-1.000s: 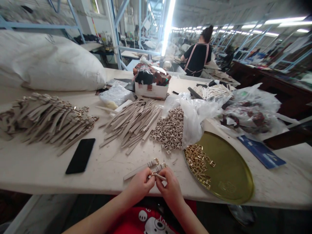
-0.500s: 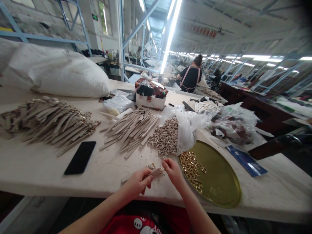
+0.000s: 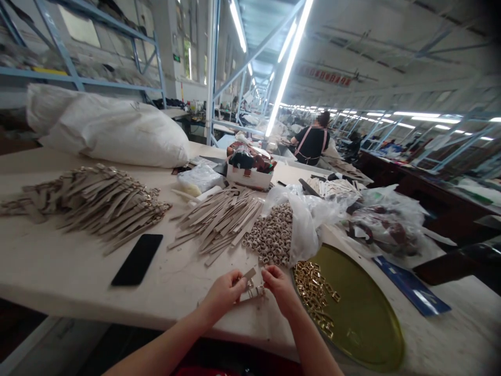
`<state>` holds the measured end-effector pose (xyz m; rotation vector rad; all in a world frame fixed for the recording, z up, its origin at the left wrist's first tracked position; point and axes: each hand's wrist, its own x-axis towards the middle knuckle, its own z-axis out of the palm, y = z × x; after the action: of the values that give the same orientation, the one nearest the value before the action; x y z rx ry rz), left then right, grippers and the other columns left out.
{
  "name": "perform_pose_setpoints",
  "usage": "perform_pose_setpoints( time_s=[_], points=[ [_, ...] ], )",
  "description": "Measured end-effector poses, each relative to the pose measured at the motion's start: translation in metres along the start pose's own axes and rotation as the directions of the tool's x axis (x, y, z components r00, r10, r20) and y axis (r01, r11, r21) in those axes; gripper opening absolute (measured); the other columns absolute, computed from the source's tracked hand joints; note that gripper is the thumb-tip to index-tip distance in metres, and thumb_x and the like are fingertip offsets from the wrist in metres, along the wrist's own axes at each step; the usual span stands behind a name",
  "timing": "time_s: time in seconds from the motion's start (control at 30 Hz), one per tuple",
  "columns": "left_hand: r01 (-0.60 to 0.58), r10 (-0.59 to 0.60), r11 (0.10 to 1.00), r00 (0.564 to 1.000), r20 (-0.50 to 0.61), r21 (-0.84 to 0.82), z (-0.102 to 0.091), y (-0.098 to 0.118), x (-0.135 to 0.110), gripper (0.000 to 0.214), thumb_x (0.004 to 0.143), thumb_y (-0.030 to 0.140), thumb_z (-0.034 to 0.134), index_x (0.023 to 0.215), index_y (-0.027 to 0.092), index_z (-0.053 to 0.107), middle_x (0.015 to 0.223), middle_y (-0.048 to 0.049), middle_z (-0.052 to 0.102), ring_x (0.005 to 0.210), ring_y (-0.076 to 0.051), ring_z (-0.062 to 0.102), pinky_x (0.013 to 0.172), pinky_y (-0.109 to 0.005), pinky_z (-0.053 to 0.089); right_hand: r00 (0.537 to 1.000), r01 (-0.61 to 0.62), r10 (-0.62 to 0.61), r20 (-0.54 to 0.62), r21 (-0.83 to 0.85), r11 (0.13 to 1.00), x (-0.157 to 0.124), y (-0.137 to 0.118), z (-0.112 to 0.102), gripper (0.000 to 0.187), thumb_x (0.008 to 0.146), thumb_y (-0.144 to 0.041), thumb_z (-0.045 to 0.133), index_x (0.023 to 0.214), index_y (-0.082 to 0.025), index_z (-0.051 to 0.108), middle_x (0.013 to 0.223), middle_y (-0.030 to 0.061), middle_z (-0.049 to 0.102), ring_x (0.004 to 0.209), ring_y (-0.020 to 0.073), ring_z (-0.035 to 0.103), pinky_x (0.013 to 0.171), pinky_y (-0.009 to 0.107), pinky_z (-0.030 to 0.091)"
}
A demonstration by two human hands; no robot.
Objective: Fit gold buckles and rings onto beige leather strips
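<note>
My left hand (image 3: 222,293) is closed around a short beige strap (image 3: 249,273), whose end sticks up past the thumb. My right hand (image 3: 280,288) is pinched just to the right of it, the fingertips pressed together; what they hold is too small to make out. Below and between the hands, a strap with a gold buckle (image 3: 257,292) lies on the table, partly hidden by my left hand. Beyond my right hand a heap of small beige loops (image 3: 274,230) spills from a clear plastic bag (image 3: 307,235). Gold buckles (image 3: 313,292) are piled in a round olive-gold tray (image 3: 364,318).
Loose beige straps (image 3: 221,216) lie behind the hands, and a larger pile of buckled straps (image 3: 105,201) is at the left. A black phone (image 3: 138,259), a white sack (image 3: 113,130), a filled box (image 3: 250,177) and a blue packet (image 3: 410,284) are on the table. A person (image 3: 312,140) stands farther back.
The strap in my left hand has turned, its end now pointing up. My right hand has moved closer to it, fingertips still pinched. The view has shifted, so the scene sits lower and farther right.
</note>
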<state>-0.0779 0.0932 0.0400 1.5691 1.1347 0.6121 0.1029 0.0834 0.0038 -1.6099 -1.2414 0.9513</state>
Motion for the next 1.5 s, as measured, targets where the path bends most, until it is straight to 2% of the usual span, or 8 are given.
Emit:
perform_pose_setpoints(
  time_s=[0.23,0.37,0.6,0.8,0.9,1.13,1.3,1.5],
  points=[
    [-0.001,0.002,1.0,0.992,0.128,-0.008,0.013,0.003,0.012,0.025,0.079,0.038,0.041,0.066,0.017,0.045,0.051,0.0071,0.038,0.047,-0.009,0.036,0.046,-0.019,0.027,0.98,-0.185,0.19,0.056,0.598,0.78,-0.02,-0.013,0.014,0.031,0.065,-0.045,0.067,0.075,-0.018,0.056,0.064,-0.0026,0.054,0.056,0.0094,0.05,0.058,0.024,0.043],
    [0.085,-0.086,0.996,0.971,0.223,0.016,0.006,0.003,0.016,0.027,0.079,0.04,0.04,0.068,0.016,0.049,0.051,0.007,0.037,0.046,-0.008,0.034,0.044,-0.019,0.024,0.986,-0.164,0.133,0.097,0.539,0.826,-0.018,-0.014,0.01,0.029,0.065,-0.039,0.069,0.084,-0.017,0.063,0.063,-0.0022,0.058,0.056,0.0102,0.05,0.058,0.024,0.041],
    [-0.005,-0.088,0.964,0.936,0.34,0.265,-0.007,0.015,0.026,0.037,0.081,0.044,0.037,0.07,0.015,0.058,0.058,0.0042,0.047,0.055,-0.01,0.041,0.047,-0.02,0.022,0.985,-0.111,0.058,0.164,0.336,0.935,-0.015,-0.001,0.002,0.025,0.07,-0.039,0.064,0.084,-0.019,0.068,0.06,-0.0016,0.059,0.059,0.0131,0.052,0.059,0.025,0.041],
    [-0.005,-0.092,0.944,0.957,0.276,0.331,-0.001,0.006,0.027,0.035,0.081,0.038,0.036,0.066,0.015,0.057,0.057,0.0041,0.049,0.054,-0.01,0.041,0.049,-0.021,0.024,0.997,0.058,-0.067,0.047,0.18,0.982,-0.016,-0.004,0.007,0.024,0.078,-0.036,0.055,0.091,-0.021,0.068,0.082,0.004,0.064,0.076,0.018,0.056,0.07,0.03,0.044],
    [0.002,-0.068,0.967,0.966,0.248,0.256,0.003,0.001,0.025,0.032,0.081,0.035,0.036,0.074,0.015,0.059,0.064,0.0024,0.055,0.06,-0.011,0.045,0.052,-0.02,0.029,0.985,0.119,-0.135,0.105,0.142,0.983,-0.016,-0.008,0.009,0.021,0.078,-0.034,0.056,0.09,-0.022,0.068,0.084,0.0045,0.065,0.081,0.0191,0.057,0.074,0.03,0.043],
    [0.019,-0.046,0.995,0.96,0.276,0.101,0.002,0.006,0.014,0.022,0.08,0.027,0.039,0.085,0.015,0.056,0.066,0.0018,0.054,0.06,-0.011,0.047,0.054,-0.02,0.035,0.986,-0.147,0.111,0.123,0.348,0.926,-0.024,-0.001,0.018,0.025,0.073,-0.04,0.061,0.084,-0.018,0.064,0.066,0.0001,0.061,0.061,0.0141,0.053,0.06,0.026,0.042],
    [0.035,-0.026,0.998,0.984,0.174,-0.051,0.003,0.001,0.009,0.016,0.073,0.015,0.042,0.089,0.016,0.046,0.066,0.0027,0.056,0.061,-0.011,0.052,0.058,-0.021,0.04,0.993,-0.116,0.11,0.038,0.424,0.898,-0.04,-0.012,0.023,0.029,0.069,-0.044,0.064,0.078,-0.017,0.062,0.066,0.0002,0.06,0.061,0.0141,0.052,0.06,0.027,0.042],
    [0.018,0.013,0.98,0.988,0.157,-0.199,0.006,0.002,-0.003,0.013,0.076,0.02,0.046,0.087,0.018,0.041,0.066,0.0031,0.059,0.059,-0.01,0.054,0.056,-0.02,0.041,0.985,-0.172,0.12,0.125,0.615,0.769,-0.057,-0.024,0.025,0.033,0.08,-0.049,0.05,0.079,-0.018,0.063,0.066,0.0015,0.059,0.061,0.0129,0.05,0.06,0.026,0.041]
  ],
)
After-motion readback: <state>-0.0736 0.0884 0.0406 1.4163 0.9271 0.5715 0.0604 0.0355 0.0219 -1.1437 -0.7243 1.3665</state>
